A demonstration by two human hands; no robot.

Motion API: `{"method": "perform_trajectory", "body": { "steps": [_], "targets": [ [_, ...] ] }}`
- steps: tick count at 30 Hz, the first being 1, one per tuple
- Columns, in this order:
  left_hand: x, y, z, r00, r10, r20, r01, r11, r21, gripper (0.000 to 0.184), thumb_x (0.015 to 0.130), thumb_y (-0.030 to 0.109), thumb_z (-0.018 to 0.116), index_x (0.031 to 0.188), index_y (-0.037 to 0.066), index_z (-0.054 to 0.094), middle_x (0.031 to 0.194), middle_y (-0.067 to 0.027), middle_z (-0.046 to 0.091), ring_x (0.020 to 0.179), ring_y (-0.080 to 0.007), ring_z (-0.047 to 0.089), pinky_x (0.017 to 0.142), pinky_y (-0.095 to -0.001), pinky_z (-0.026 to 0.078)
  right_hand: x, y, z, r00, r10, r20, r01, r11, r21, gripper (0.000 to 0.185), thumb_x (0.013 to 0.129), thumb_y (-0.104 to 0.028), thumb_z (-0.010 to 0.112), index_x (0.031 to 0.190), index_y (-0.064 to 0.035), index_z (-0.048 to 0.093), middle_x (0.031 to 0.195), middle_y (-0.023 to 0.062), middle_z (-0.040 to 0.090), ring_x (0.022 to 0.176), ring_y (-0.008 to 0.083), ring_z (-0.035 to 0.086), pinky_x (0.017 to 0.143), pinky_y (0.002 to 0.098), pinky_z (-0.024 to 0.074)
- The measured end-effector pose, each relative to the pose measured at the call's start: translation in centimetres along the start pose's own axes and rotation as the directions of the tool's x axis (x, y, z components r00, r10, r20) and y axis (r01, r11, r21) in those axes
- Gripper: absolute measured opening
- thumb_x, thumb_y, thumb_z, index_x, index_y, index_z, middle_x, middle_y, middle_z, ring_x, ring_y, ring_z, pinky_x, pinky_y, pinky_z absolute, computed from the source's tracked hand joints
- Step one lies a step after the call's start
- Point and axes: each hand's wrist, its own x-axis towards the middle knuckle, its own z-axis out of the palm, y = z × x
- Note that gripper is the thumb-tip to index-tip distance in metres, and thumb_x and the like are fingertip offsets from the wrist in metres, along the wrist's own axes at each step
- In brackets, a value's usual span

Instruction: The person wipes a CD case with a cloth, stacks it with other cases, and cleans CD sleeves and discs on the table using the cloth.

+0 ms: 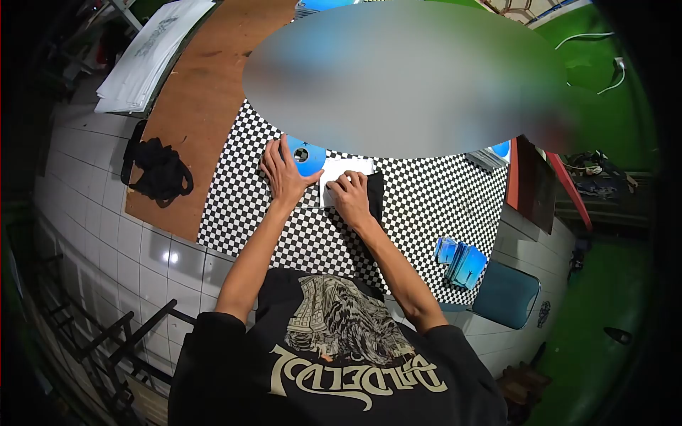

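Observation:
A blue-printed disc with a hole at its centre lies on the checkered table. My left hand grips it, fingers along its left side and thumb at its lower right. Just right of it is a white flat case, partly covered by my right hand. The right fingers are bent and pressed together on the case; whatever is beneath them is hidden. A black flat piece sits beside and partly under my right hand.
Small stacks of blue-covered cases stand at the right front of the checkered table. More blue items are at its far right. A black bag and paper sheets are on the left. A blurred patch hides the far side.

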Motion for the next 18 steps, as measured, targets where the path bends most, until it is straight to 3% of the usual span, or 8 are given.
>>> {"method": "perform_trajectory", "body": {
  "steps": [4, 7, 11, 18],
  "targets": [
    [0.1, -0.1, 0.1, 1.000, 0.012, -0.020, -0.012, 1.000, -0.007, 0.134, 0.057, 0.059, 0.094, 0.158, 0.002, 0.027, 0.148, -0.0210, 0.034, 0.143, -0.0365, 0.026, 0.113, -0.0597, 0.023, 1.1, 0.5, 0.2, 1.000, -0.001, 0.016, 0.002, 0.999, -0.047, 0.025, 0.081, -0.009, 0.067, 0.105, -0.0094, 0.071, 0.104, 0.0061, 0.065, 0.114, 0.0275, 0.057, 0.103, 0.0475, 0.0391],
    [0.1, -0.1, 0.1, 1.000, 0.010, -0.017, -0.010, 1.000, -0.006, 0.133, 0.057, 0.058, 0.094, 0.158, 0.002, 0.027, 0.147, -0.0210, 0.035, 0.143, -0.0368, 0.026, 0.113, -0.0593, 0.023, 1.2, 2.1, -0.5, 0.999, 0.049, -0.012, -0.050, 0.980, -0.191, 0.030, 0.074, -0.006, 0.075, 0.103, -0.0124, 0.076, 0.102, 0.0042, 0.067, 0.110, 0.0269, 0.057, 0.102, 0.0453, 0.0391],
    [0.1, 0.0, -0.1, 1.000, 0.011, -0.022, -0.012, 1.000, -0.023, 0.132, 0.057, 0.057, 0.095, 0.157, 0.002, 0.027, 0.147, -0.0210, 0.035, 0.142, -0.0370, 0.027, 0.113, -0.0590, 0.023, 1.2, 4.2, -0.3, 0.982, 0.178, -0.057, -0.185, 0.970, -0.158, 0.026, 0.075, -0.006, 0.075, 0.100, -0.0123, 0.077, 0.099, 0.0051, 0.068, 0.109, 0.0277, 0.057, 0.101, 0.0446, 0.0391],
    [0.1, 0.0, 0.1, 1.000, 0.011, -0.021, -0.011, 1.000, -0.020, 0.132, 0.057, 0.055, 0.095, 0.157, 0.002, 0.027, 0.146, -0.0207, 0.035, 0.142, -0.0371, 0.027, 0.113, -0.0588, 0.024, 3.9, 4.7, 0.6, 0.983, 0.150, -0.102, -0.159, 0.984, -0.086, 0.025, 0.074, -0.004, 0.074, 0.098, -0.0111, 0.077, 0.095, 0.0054, 0.068, 0.109, 0.0284, 0.057, 0.100, 0.0442, 0.0400]
  ]
}}
